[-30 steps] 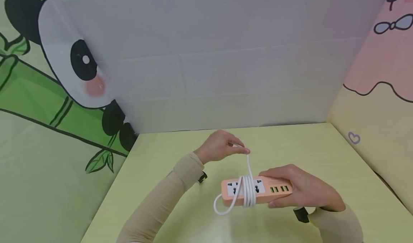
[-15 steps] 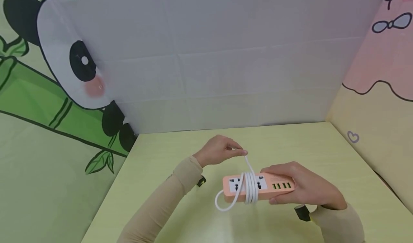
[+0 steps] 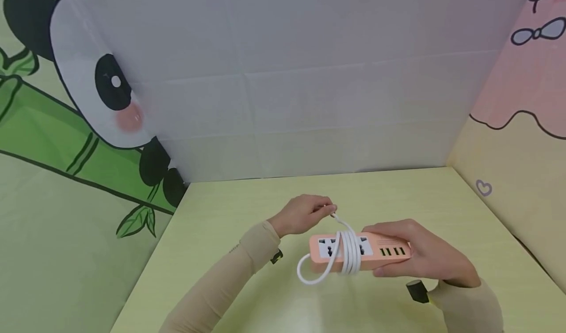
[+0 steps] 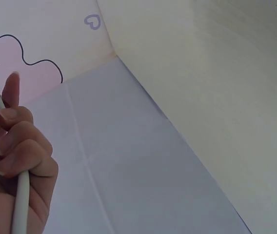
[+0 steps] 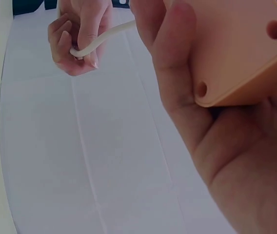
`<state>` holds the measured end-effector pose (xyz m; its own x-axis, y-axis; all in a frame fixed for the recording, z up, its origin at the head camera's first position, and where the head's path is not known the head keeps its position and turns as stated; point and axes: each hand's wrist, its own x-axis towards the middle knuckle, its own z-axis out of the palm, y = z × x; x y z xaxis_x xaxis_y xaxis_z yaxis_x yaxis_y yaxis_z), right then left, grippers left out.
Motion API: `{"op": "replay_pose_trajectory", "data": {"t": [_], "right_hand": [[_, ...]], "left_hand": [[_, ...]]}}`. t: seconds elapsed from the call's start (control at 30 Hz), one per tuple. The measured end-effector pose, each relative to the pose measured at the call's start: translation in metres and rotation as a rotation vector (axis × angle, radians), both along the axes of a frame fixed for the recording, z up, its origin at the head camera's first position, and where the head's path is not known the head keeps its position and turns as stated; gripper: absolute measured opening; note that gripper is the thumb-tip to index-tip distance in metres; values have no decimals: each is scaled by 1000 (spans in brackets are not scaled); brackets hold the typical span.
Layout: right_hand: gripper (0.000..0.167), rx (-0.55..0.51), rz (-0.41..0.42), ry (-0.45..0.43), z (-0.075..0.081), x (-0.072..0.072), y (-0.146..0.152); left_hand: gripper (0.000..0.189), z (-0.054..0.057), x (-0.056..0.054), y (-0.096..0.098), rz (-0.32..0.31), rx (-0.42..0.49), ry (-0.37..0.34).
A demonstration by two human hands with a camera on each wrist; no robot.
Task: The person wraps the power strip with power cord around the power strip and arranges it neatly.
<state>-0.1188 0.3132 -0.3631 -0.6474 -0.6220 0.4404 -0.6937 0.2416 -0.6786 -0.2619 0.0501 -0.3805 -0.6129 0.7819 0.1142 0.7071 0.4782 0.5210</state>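
My right hand (image 3: 426,252) grips the right end of an orange power strip (image 3: 376,262), held above the table with its sockets and several USB ports facing me. Several turns of white power cord (image 3: 351,254) wrap around the strip's middle, and a loose loop hangs at its left end. My left hand (image 3: 305,213), up and to the left, pinches the free run of cord between thumb and fingers. In the left wrist view the cord (image 4: 21,204) passes through the curled fingers. The right wrist view shows the underside of the power strip (image 5: 236,48) against my palm.
A pale yellow-green tabletop (image 3: 230,200) lies below the hands. Behind it rises a grey-white wall sheet (image 3: 300,102). Printed side walls stand left and right, with a panda (image 3: 88,77) on the left one. Dark wrist camera pieces (image 3: 417,291) show by the sleeves.
My left hand has lowered and shifted slightly left, bending the cord over toward it. The power strip and my right hand have moved a little right and up.
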Motion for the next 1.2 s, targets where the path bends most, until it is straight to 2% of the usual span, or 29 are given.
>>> {"op": "replay_pose_trajectory", "data": {"t": [0.17,0.33,0.43,0.6,0.67,0.87,0.97,1.07,1.2], "right_hand": [[50,-24,-28,-37,0,1,2],[56,-43,-109,-112,0,3,7],[58,-85,-102,-170,-2,2,10],[60,-184,-95,-187,-3,-2,17],[61,-208,-129,-181,-4,-3,20],[59,-199,-284,-223,-3,-3,27],[56,-186,-371,-241,-3,-3,28],[53,-177,-446,-274,-2,-3,28],[51,-157,-497,-290,-3,-6,29]], "left_hand": [[32,-5,5,2,-19,0,27],[35,-11,8,5,-54,15,-52],[28,-16,10,4,-79,22,-82],[15,-23,16,-1,-101,28,51],[17,-24,19,-2,-94,30,83],[31,-25,26,0,-65,38,-10],[34,-25,30,2,-40,41,3],[35,-26,33,4,-22,38,47],[35,-25,39,4,-4,26,85]]}}
